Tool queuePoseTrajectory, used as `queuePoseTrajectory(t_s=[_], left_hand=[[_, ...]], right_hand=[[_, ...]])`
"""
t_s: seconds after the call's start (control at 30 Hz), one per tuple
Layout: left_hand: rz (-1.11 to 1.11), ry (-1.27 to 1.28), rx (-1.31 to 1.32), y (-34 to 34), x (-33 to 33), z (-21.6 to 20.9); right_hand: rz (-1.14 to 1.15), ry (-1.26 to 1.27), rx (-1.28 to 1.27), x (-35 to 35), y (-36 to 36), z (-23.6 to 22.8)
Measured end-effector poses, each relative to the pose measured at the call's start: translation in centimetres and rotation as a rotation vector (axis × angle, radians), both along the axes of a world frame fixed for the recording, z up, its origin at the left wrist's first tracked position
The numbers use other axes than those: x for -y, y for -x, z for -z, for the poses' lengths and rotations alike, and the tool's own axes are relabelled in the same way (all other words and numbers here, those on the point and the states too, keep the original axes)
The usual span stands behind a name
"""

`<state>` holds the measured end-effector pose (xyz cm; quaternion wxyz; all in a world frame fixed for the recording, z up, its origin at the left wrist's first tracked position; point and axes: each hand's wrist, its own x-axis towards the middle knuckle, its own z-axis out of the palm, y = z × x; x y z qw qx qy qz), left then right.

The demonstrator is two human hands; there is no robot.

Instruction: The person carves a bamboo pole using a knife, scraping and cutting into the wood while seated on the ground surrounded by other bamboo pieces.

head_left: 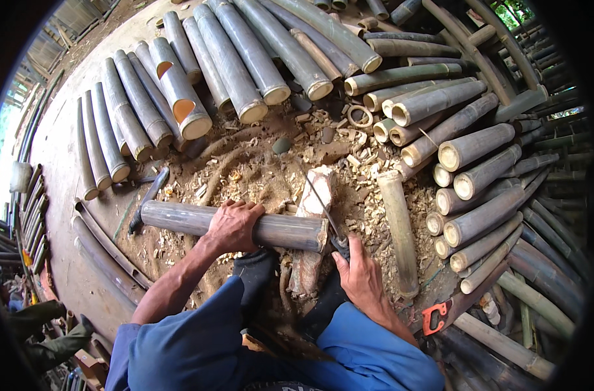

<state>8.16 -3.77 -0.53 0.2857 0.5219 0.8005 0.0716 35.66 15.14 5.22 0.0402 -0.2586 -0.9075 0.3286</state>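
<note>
A dark grey bamboo tube (180, 217) lies crosswise in front of me, its pale cut end facing right. My left hand (235, 225) is closed over the top of the tube near its middle. In my right hand (361, 270) is the dark handle of a long, narrow-bladed knife (321, 201). Its blade slants up and left, just past the tube's right end; whether it touches the rim I cannot tell. Beneath that end is a pale, rough block (305, 277). A dark tool with a bent head (151, 195) lies by the tube's left end.
Rows of bamboo tubes (228, 72) fan across the far side, one with cut openings (176, 88). More tubes (479, 176) are stacked at right, near an orange-handled saw (436, 317). Wood chips (368, 195) cover the ground. Another person's leg (62, 342) shows at lower left.
</note>
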Motion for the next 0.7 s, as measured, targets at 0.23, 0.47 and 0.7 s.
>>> queuePoseTrajectory(t_s=[0.23,0.47,0.7], left_hand=[[0.028,-0.054,0.016,-0.7,-1.8,-0.2],[0.0,-0.094,-0.059,-0.5,0.5,0.7],[0.013,-0.192,-0.09,-1.2,-0.8,0.2]], right_hand=[[0.003,-0.085,0.205,-1.5,-1.8,4.0],[-0.052,-0.024,-0.201,-0.2,0.5,-0.5],[-0.046,-0.018,0.178,-1.7,-0.9,1.6]])
